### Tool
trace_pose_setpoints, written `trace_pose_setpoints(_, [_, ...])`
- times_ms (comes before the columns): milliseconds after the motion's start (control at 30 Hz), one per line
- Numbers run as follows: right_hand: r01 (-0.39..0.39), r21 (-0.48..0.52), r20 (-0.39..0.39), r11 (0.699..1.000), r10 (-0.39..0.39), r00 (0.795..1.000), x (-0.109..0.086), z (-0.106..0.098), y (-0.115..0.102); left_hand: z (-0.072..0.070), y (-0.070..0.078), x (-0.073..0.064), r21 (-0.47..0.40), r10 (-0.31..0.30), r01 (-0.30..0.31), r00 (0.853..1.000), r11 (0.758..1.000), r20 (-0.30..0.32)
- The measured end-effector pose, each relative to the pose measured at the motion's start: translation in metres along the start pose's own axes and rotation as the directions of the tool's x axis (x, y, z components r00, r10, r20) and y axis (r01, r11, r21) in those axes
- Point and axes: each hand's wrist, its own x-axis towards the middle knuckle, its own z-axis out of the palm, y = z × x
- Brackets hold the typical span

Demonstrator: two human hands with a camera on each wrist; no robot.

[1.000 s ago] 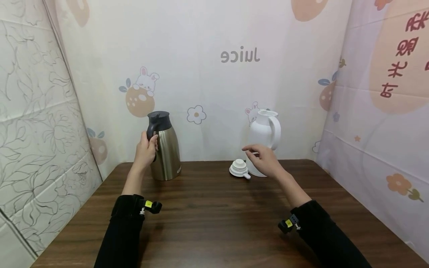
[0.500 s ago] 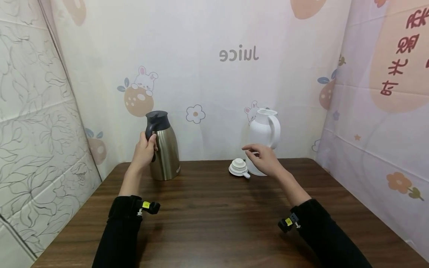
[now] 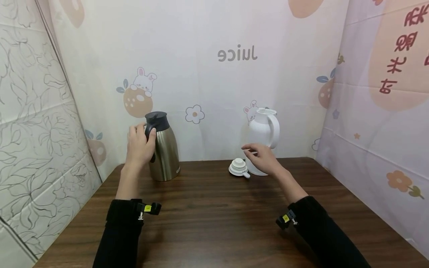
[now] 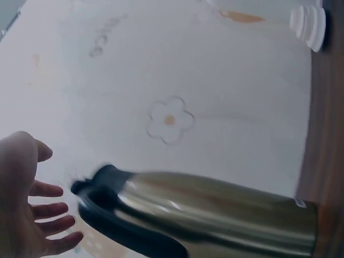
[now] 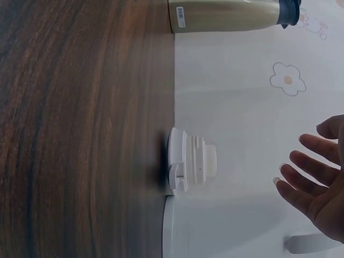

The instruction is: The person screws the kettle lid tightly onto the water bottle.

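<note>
Two jugs are standing upright near the back edge of one dark wooden table: one steel jug with a black top on the person's left, and one white jug on the right, well apart from each other. One white stepped lid with a single tab is resting on the wood just beside the white jug, on the side towards the steel one; whether they are touching I cannot tell. Two bare hands are reaching over the table. The left hand is hovering next to the steel jug's one black handle, its thumb and four fingers loosely spread, and the left wrist view is showing a gap between them and the handle, so it is gripping nothing. The right hand is hanging in front of the white jug and above the lid, its fingers relaxed and holding nothing. The white jug's one handle is facing right. Two black sleeves are covering the forearms, each carrying one small wrist camera. Behind, one mirrored word, "Juice", is showing on the back cloth.
</note>
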Motion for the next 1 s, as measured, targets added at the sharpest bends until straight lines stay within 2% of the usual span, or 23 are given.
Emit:
trace_pose_setpoints(100, [-0.007,0.003,0.01,1.0,0.007,1.0,0.004,0.003,0.001,-0.005,0.015,-0.003,0.022,0.032,-0.032,0.999,0.999,-0.004])
trace_pose_setpoints(200, [-0.006,0.006,0.009,1.0,0.006,1.0,0.009,0.008,0.003,-0.004,0.026,-0.005,0.031,0.072,-0.072,0.997,0.997,0.007])
trace_pose_setpoints(333, [-0.002,0.002,0.007,1.0,0.002,1.0,0.012,0.015,0.005,0.007,0.036,-0.007,0.048,0.123,-0.124,0.992,0.991,0.017])
trace_pose_setpoints(467, [-0.002,-0.03,0.014,1.0,0.002,1.0,0.015,0.02,0.006,0.021,0.044,-0.007,0.063,0.152,-0.155,0.987,0.986,0.053])
trace_pose_setpoints(600, [-0.007,-0.099,0.017,0.995,0.009,1.0,0.018,0.024,0.006,0.038,0.048,-0.008,0.06,0.152,-0.159,0.983,0.985,0.105])
trace_pose_setpoints(767, [-0.016,-0.14,0.046,0.99,0.023,0.999,0.027,0.038,0.01,0.06,0.047,-0.008,0.049,0.121,-0.132,0.976,0.99,0.182])
trace_pose_setpoints(1000, [-0.033,-0.164,0.11,0.986,0.052,0.993,0.039,0.06,0.016,0.079,0.046,-0.011,0.059,0.077,-0.094,0.967,0.994,0.243])
